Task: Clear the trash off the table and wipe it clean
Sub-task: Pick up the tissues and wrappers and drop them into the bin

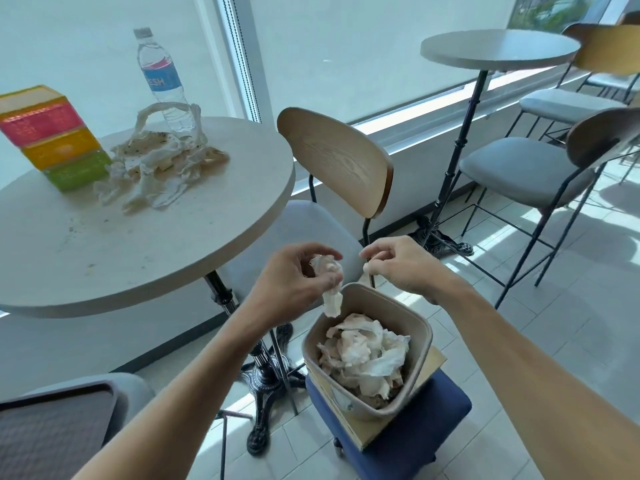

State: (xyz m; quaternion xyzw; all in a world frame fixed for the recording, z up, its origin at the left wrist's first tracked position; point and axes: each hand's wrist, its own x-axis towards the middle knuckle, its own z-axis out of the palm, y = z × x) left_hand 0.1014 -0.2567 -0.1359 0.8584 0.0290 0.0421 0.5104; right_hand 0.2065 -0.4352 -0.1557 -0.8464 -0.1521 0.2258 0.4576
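A crumpled tissue (329, 285) is pinched in the left hand (294, 285), fingers closed on its upper part, its tail hanging below the grip directly over the near rim of the beige bin (420, 372). The right hand (401, 265) is beside it above the bin's far rim, thumb and forefinger pressed on a small white scrap (366, 268); the two hands are near but not touching. The bin holds crumpled tissues (363, 351) and stands on a flat cardboard sheet (434, 358) atop a blue stool (408, 441). Left of the bin is the round table (156, 244), carrying soiled wrappings (156, 164), a water bottle (162, 81), a striped carton (52, 136) and scattered crumbs. A wooden-backed chair (336, 161) is behind the bin.
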